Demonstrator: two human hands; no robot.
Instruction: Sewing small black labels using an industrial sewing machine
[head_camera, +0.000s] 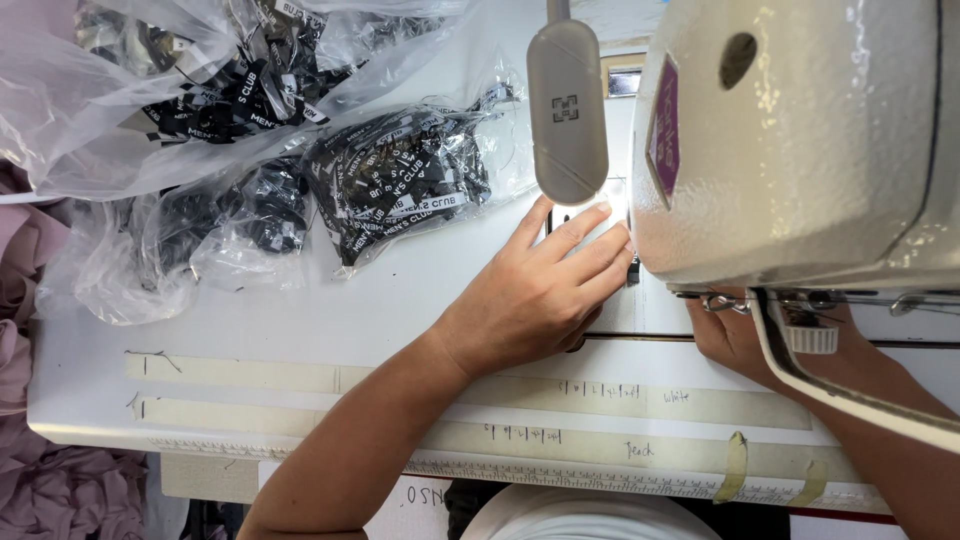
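Head view, sewing station. Left hand (535, 295): flat on the white surface (330, 320) nr its middle, palm down, fingers (590, 235) straight & close together, gripping nothing; fingertips reach the lit patch just beside the sewing machine (800, 140), under the grey lamp (567, 110). Right hand (730, 335): mostly hidden behind the machine head & its metal lever (850, 395); cannot tell how far open it is or whether it holds anything; forearm runs off twd the near right corner. Clear plastic bags (200, 100) of black woven labels w/ white print lie at the far left of the surface; one smaller bag of labels (400, 185) sits nearest the left hand, close but apart from it. Two strips of beige tape (300, 378) w/ pen marks run along the near edge; a ruler strip (560, 478) lines the edge itself. Pink cloth (60, 490) piled off the left edge, by the near left corner.
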